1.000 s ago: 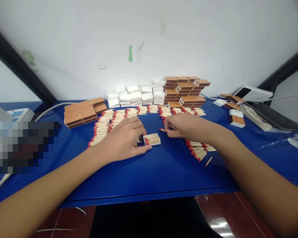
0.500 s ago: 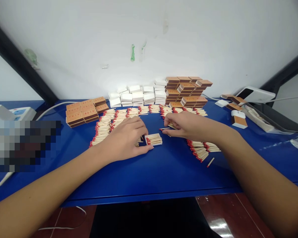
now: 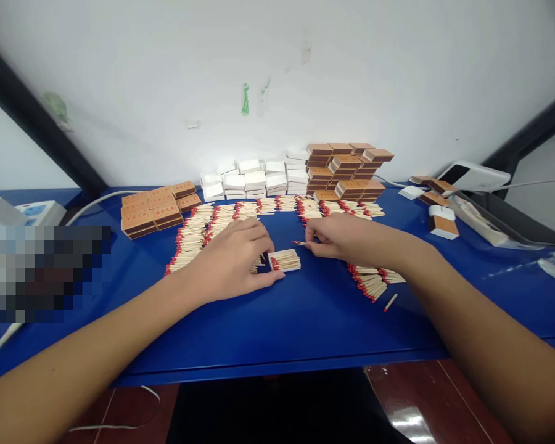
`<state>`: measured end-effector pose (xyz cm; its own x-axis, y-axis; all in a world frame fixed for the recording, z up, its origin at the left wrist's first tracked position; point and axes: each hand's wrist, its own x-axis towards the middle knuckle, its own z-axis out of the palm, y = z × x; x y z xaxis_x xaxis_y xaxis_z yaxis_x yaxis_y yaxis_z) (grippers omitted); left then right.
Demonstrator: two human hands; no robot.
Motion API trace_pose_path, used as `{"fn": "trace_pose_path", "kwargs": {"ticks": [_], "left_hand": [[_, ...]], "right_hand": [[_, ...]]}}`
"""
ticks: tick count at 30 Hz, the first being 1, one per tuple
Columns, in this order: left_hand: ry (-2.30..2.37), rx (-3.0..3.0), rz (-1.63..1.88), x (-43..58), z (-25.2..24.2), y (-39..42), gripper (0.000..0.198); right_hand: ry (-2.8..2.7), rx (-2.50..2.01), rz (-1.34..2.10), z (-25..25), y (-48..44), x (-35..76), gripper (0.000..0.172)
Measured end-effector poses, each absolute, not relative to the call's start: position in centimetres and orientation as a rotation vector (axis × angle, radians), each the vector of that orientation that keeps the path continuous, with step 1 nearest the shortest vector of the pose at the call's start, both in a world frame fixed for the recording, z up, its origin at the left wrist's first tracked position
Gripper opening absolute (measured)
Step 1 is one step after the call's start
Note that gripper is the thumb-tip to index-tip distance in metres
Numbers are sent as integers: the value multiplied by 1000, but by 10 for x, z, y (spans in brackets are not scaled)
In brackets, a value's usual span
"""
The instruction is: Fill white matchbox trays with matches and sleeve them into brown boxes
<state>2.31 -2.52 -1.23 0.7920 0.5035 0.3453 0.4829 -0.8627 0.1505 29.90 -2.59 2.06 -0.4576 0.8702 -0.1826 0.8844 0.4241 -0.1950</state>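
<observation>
A white matchbox tray [image 3: 294,269] lies on the blue table, partly filled with red-tipped matches [image 3: 285,259]. My left hand [image 3: 240,256] is curled around the tray's left end, thumb at its near side and fingers at its far corner. To the right of the tray, my right hand [image 3: 330,237] pinches a few matches [image 3: 298,243] between thumb and fingertips, their red heads pointing left. Rows of loose matches [image 3: 189,245] spread in an arc on the table behind and beside both hands; some are hidden under the hands.
White trays [image 3: 255,180] stand stacked along the wall beside stacked brown matchbox sleeves [image 3: 346,171]. Labelled matchboxes [image 3: 152,209] sit at the left. A power strip [image 3: 41,213] is far left; a white device [image 3: 476,176] and loose sleeves lie right. One match [image 3: 390,302] lies apart.
My right hand has closed its pinch on the matches and shifted slightly down. My left hand stays at the tray. The whole view has slid a little left.
</observation>
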Motion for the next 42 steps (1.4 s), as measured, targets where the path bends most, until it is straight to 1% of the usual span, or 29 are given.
{"fn": "trace_pose_path", "kwargs": {"ticks": [4, 6, 9, 11, 17, 22, 30, 37, 42], "left_hand": [[789, 2924, 594, 24, -12, -26, 28], [786, 2923, 599, 24, -11, -26, 29], [789, 2931, 592, 24, -11, -26, 30], [790, 2936, 580, 23, -12, -25, 31], [793, 2921, 577, 24, -12, -26, 31], [799, 2910, 595, 24, -11, -26, 28], [792, 2924, 594, 23, -11, -26, 29], [770, 2925, 605, 23, -12, -26, 30], [791, 2933, 597, 23, -13, -25, 31]], "right_hand": [[2752, 1571, -554, 21, -32, 294, 27], [2807, 1498, -613, 20, -37, 288, 23], [2828, 1426, -577, 15, -44, 278, 13], [2835, 1428, -510, 12, -46, 274, 11], [2853, 1448, -419, 13, -43, 280, 20], [2823, 1432, -451, 17, -41, 285, 14], [2817, 1467, -498, 16, -42, 281, 18], [2769, 1495, -529, 25, -42, 288, 16], [2794, 1462, -575, 22, -44, 286, 16]]}}
